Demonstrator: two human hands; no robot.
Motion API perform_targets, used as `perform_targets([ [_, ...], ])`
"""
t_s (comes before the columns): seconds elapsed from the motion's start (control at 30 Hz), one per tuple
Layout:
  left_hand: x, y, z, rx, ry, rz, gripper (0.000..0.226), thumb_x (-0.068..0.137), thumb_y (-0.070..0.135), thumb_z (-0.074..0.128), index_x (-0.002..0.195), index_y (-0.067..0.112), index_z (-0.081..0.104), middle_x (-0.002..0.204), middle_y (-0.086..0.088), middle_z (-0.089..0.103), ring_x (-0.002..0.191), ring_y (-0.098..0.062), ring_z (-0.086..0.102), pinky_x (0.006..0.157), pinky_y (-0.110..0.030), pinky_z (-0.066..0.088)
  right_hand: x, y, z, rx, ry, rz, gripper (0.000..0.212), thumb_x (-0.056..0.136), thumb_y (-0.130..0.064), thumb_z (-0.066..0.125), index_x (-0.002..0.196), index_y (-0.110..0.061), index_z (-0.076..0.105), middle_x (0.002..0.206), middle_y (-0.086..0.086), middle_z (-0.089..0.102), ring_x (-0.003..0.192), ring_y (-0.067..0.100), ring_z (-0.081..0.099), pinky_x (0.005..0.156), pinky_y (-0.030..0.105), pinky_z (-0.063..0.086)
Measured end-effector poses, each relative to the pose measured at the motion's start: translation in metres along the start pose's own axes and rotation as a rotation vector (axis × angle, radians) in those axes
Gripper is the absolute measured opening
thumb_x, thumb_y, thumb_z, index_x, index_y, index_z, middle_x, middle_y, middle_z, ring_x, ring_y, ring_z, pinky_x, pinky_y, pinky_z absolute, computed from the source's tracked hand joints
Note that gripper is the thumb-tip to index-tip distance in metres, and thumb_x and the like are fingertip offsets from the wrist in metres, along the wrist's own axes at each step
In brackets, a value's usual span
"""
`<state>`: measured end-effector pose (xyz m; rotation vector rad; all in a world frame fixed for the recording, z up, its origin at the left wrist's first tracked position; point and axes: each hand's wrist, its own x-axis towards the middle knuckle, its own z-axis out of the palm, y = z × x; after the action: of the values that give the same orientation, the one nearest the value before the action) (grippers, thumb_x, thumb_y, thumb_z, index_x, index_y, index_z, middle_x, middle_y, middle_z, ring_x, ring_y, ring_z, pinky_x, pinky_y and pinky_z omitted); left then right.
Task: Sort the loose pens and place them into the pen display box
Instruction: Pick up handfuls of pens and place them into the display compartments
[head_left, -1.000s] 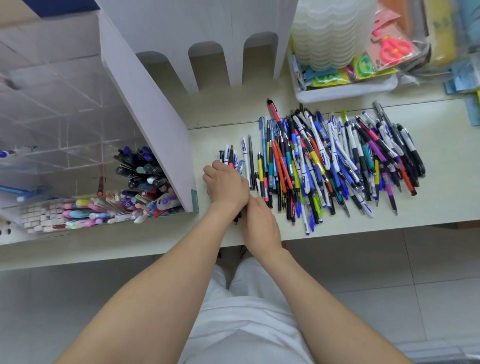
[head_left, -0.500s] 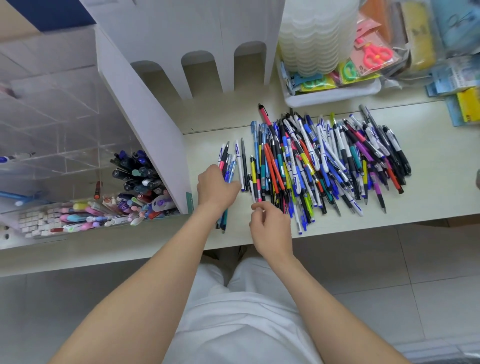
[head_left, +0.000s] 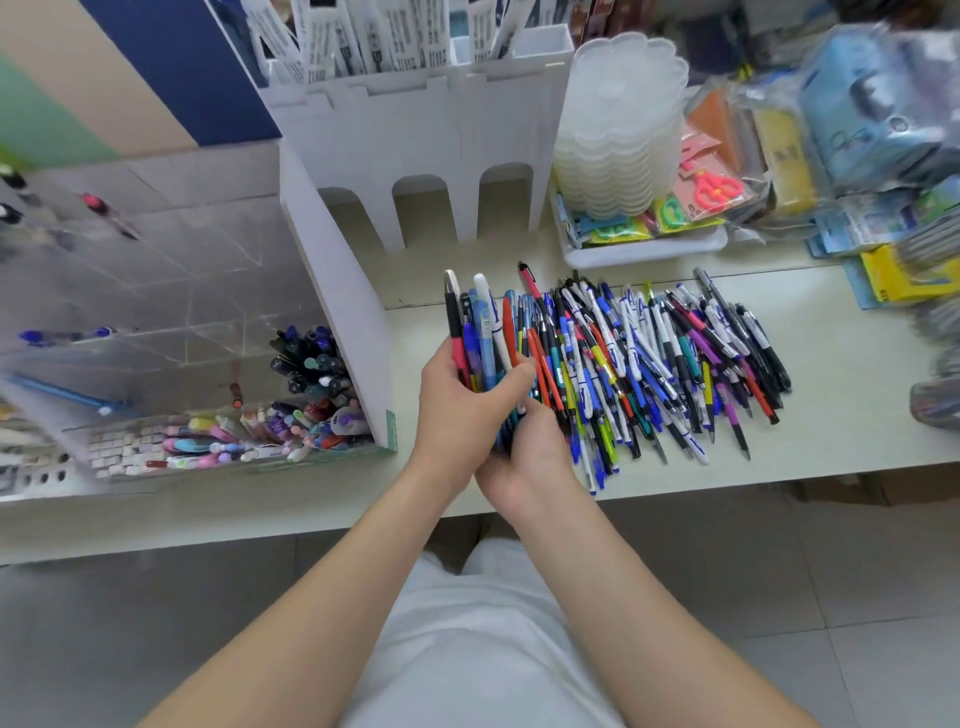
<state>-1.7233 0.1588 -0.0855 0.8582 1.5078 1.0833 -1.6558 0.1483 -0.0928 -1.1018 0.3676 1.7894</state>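
Observation:
A big pile of loose pens (head_left: 649, 358), blue, black, red and white, lies across the pale table (head_left: 831, 415). My left hand (head_left: 457, 410) is closed around a bundle of pens (head_left: 480, 332) that stands up off the table, tips pointing away from me. My right hand (head_left: 524, 457) cups the lower ends of the same bundle from below. The pen display box (head_left: 156, 322), clear acrylic with dividers, stands at the left; its front compartments hold dark capped pens (head_left: 311, 364) and pastel pens (head_left: 218, 441).
A white cardboard stand (head_left: 415, 156) with arched cut-outs sits behind the pile, one side panel (head_left: 343, 322) beside the display box. A stack of clear plastic trays (head_left: 618, 135), packaged scissors (head_left: 717, 192) and bagged goods crowd the back right. The table's front edge runs just below my hands.
My left hand lay flat gathering pens at the pile's left edge; now both hands have lifted that bundle off the table and hold it upright. The camera has tilted upward.

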Motion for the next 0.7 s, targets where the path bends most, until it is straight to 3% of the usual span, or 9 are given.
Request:
perform_targets([
  [0.1, -0.008, 0.007, -0.006, 0.026, -0.027, 0.016, 0.031, 0.089, 0.021, 0.086, 0.114, 0.025, 0.069, 0.099, 0.014, 0.078, 0.094, -0.004, 0.076, 0.076, -0.019, 0.06, -0.011, 0.002, 0.0, -0.156, -0.016, -0.045, 0.028, 0.11, -0.029, 0.053, 0.121, -0.019, 0.076, 0.115, 0.006, 0.08, 0.11, 0.021, 0.077, 0.094, 0.041, 0.06],
  [0.2, -0.01, 0.016, -0.025, 0.083, -0.12, 0.06, 0.034, 0.095, 0.021, 0.08, 0.124, 0.023, 0.063, 0.102, 0.013, 0.076, 0.094, -0.008, 0.076, 0.08, -0.028, 0.064, -0.015, -0.003, -0.01, -0.539, 0.17, -0.17, 0.034, 0.107, -0.022, 0.046, 0.114, -0.024, 0.079, 0.111, 0.002, 0.081, 0.113, 0.023, 0.074, 0.098, 0.042, 0.057],
  [0.27, -0.013, 0.02, -0.043, 0.1, -0.226, 0.053, 0.044, 0.096, 0.018, 0.08, 0.133, 0.024, 0.056, 0.101, 0.006, 0.075, 0.085, -0.019, 0.077, 0.073, -0.037, 0.066, -0.017, -0.01, -0.01, -0.629, 0.164, -0.361, 0.03, 0.105, -0.022, 0.047, 0.117, -0.026, 0.075, 0.113, 0.003, 0.077, 0.112, 0.024, 0.072, 0.09, 0.037, 0.055],
  [0.33, -0.017, 0.022, -0.06, 0.141, -0.306, 0.032, 0.057, 0.094, 0.016, 0.081, 0.14, 0.029, 0.05, 0.096, 0.003, 0.074, 0.077, -0.029, 0.076, 0.067, -0.041, 0.065, -0.02, -0.017, -0.006, -0.764, -0.045, -0.61, 0.027, 0.104, -0.027, 0.052, 0.126, -0.031, 0.066, 0.114, 0.001, 0.069, 0.106, 0.019, 0.068, 0.084, 0.033, 0.056],
  [0.4, -0.021, 0.024, -0.075, 0.169, -0.356, 0.002, 0.07, 0.093, 0.015, 0.083, 0.147, 0.038, 0.045, 0.096, 0.001, 0.074, 0.076, -0.032, 0.076, 0.065, -0.04, 0.064, -0.02, -0.024, 0.001, -0.996, -0.316, -0.738, 0.029, 0.106, -0.038, 0.055, 0.134, -0.038, 0.059, 0.114, 0.0, 0.064, 0.102, 0.012, 0.066, 0.085, 0.026, 0.057],
  [0.47, -0.022, 0.025, -0.09, 0.198, -0.395, -0.018, 0.079, 0.09, 0.016, 0.085, 0.15, 0.045, 0.042, 0.101, -0.003, 0.073, 0.076, -0.033, 0.077, 0.065, -0.04, 0.064, -0.021, -0.029, 0.011, -1.245, -0.425, -0.746, 0.025, 0.106, -0.043, 0.06, 0.129, -0.034, 0.06, 0.108, 0.001, 0.068, 0.1, 0.013, 0.069, 0.087, 0.03, 0.059],
  [0.6, -0.023, 0.03, -0.125, 0.304, -0.508, -0.032, 0.081, 0.087, 0.018, 0.089, 0.148, 0.047, 0.045, 0.106, 0.0, 0.072, 0.077, -0.029, 0.077, 0.067, -0.041, 0.065, -0.026, -0.028, 0.031, -1.433, -0.392, -0.669, 0.022, 0.099, -0.043, 0.073, 0.102, -0.022, 0.068, 0.094, 0.003, 0.075, 0.088, 0.019, 0.074, 0.081, 0.042, 0.063],
  [0.7, -0.026, 0.032, -0.156, 0.333, -0.558, -0.042, 0.071, 0.088, 0.02, 0.088, 0.142, 0.045, 0.05, 0.1, 0.003, 0.073, 0.077, -0.027, 0.076, 0.068, -0.045, 0.066, -0.033, -0.006, 0.042, -1.437, -0.413, -0.615, 0.022, 0.099, -0.043, 0.073, 0.095, -0.022, 0.078, 0.085, 0.001, 0.078, 0.073, 0.008, 0.069, 0.069, 0.028, 0.056],
])
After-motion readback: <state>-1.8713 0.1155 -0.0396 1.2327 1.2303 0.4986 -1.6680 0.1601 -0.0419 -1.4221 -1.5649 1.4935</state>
